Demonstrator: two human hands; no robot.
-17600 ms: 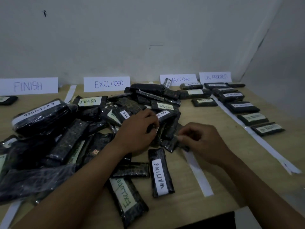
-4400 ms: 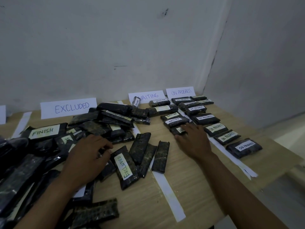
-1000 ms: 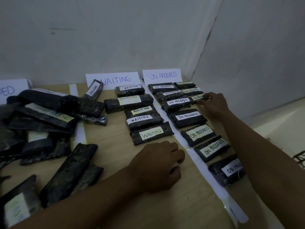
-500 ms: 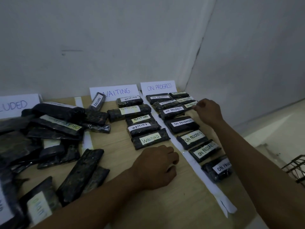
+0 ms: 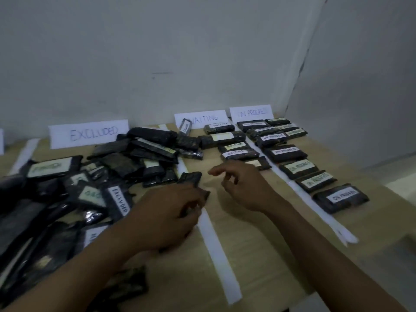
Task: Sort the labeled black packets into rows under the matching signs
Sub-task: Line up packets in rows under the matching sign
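Observation:
Three signs lean on the wall: EXCLUDED (image 5: 90, 134), WAITING (image 5: 202, 118) and ON PROGRESS (image 5: 252, 112). Several labeled packets lie in a row under WAITING (image 5: 239, 154), and several more run in a longer row under ON PROGRESS (image 5: 299, 168). An unsorted heap of black packets (image 5: 126, 163) covers the left of the table. My left hand (image 5: 171, 215) is curled on a face-down black packet (image 5: 189, 178) lying across a white tape strip. My right hand (image 5: 243, 185) hovers just right of it, fingers apart and empty.
White tape strips (image 5: 216, 244) (image 5: 315, 199) divide the wooden table (image 5: 265, 248) into lanes. An EXCLUDED-labeled packet (image 5: 119, 199) and a FINISH-labeled one (image 5: 54, 167) lie in the heap. Walls meet in a corner at the back right. The table's right edge is beyond the ON PROGRESS row.
My right hand has drawn back from the far ON PROGRESS packets to the table's middle. My left hand has shifted left onto the face-down packet. The view has swung left.

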